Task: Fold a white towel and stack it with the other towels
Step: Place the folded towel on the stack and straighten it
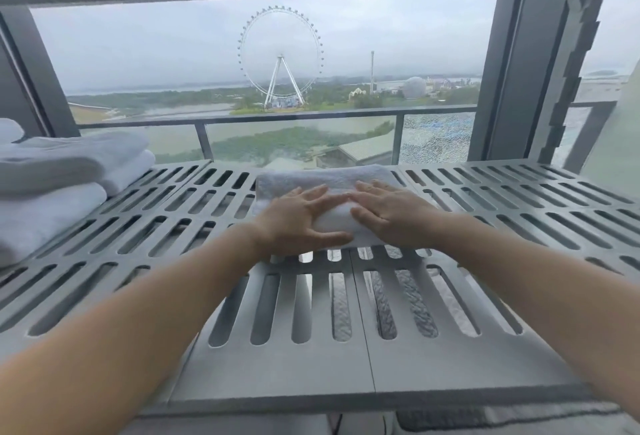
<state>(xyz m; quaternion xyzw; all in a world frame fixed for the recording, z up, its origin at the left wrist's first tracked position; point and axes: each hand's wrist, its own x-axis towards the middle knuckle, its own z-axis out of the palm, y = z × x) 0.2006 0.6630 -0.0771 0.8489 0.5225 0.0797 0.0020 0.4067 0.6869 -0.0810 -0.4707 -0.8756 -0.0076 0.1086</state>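
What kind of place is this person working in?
Probably a high-up hotel room or its linen store. Folded white towels sit stacked on a grey slotted shelf, and the window behind looks over a balcony railing to a Ferris wheel in the distance.

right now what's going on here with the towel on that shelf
A person is pressing both hands flat on a small folded white towel in the middle of a grey slotted shelf, left hand and right hand side by side. A stack of folded towels sits at the left end of the shelf, apart from this one, which has not yet been added to it.
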